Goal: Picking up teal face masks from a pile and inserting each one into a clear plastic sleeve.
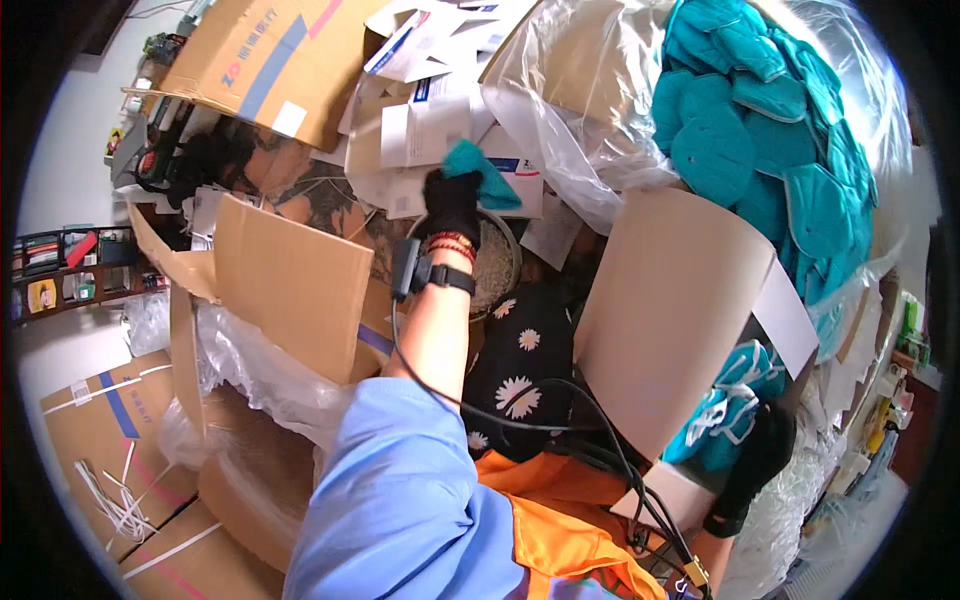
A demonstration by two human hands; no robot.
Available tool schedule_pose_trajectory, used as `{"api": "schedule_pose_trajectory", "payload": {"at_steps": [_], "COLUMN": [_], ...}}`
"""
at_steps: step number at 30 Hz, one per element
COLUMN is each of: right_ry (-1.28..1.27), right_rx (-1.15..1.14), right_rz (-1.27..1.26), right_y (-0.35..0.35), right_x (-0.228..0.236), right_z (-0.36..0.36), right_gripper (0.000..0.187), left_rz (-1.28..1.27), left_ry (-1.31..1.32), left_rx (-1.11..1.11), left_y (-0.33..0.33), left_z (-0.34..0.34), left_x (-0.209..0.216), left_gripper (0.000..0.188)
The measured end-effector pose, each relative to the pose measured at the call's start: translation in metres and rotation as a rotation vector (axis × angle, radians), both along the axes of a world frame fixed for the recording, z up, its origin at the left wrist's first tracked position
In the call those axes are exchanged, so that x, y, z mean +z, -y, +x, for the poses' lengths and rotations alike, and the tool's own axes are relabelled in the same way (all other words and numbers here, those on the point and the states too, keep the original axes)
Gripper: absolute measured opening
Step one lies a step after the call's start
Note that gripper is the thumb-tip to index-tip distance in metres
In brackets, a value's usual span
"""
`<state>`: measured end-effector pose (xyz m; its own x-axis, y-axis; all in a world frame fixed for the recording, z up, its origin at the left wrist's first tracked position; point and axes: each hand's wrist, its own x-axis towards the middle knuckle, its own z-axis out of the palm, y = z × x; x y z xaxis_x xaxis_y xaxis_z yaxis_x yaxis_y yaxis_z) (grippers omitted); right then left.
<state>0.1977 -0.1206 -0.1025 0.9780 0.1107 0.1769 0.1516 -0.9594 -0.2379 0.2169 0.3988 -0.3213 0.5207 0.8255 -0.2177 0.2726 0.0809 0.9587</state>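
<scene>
My left hand (452, 203), in a black glove, reaches forward over a round pale tub (499, 262). Its fingers are closed on a folded teal mask-like fabric piece (482, 176). At the lower right my right hand (764, 455), also gloved in black, rests against several teal pieces with white straps (728, 410) in a cardboard box. What its fingers are doing cannot be made out against the dark glove. A large pile of similar teal pieces (745, 130) lies in a clear plastic bag at the upper right.
A tall cardboard flap (675, 310) stands between my arms. White-and-blue small cartons (425, 125) lie heaped ahead, beside a large brown carton (270, 60). An opened box (290, 275) with plastic film is at my left, above strapped cartons (115, 430). Cables (600, 425) cross my lap.
</scene>
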Motion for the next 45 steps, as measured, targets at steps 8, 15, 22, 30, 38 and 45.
{"api": "schedule_pose_trajectory", "payload": {"at_steps": [8, 15, 22, 30, 38, 45], "right_ry": [0.029, 0.074, 0.046, 0.068, -0.244, -0.376], "right_rx": [0.070, 0.183, 0.148, 0.162, 0.396, 0.545], "right_rz": [0.207, 0.180, 0.481, 0.567, 0.654, 0.581], "right_y": [0.002, -0.024, -0.020, -0.003, -0.067, -0.085], "right_x": [0.008, 0.026, 0.054, 0.058, 0.051, 0.017], "right_z": [-0.006, -0.005, -0.005, 0.071, 0.130, 0.192], "right_gripper": [0.008, 0.014, 0.031, 0.034, 0.033, 0.041], "left_rz": [0.552, 1.125, 0.790, 0.204, 0.195, 1.351], "left_ry": [0.435, 0.761, 0.252, 0.048, -0.055, 0.262], "left_rx": [0.223, -0.125, -0.650, -0.095, -0.791, -0.754], "left_y": [0.032, 0.088, 0.147, 0.127, 0.133, 0.117], "left_z": [-0.001, 0.196, 0.203, 0.049, 0.066, 0.108], "left_x": [0.215, 0.298, 0.268, 0.137, 0.093, 0.164], "left_gripper": [0.011, 0.029, 0.084, 0.042, 0.036, 0.039]}}
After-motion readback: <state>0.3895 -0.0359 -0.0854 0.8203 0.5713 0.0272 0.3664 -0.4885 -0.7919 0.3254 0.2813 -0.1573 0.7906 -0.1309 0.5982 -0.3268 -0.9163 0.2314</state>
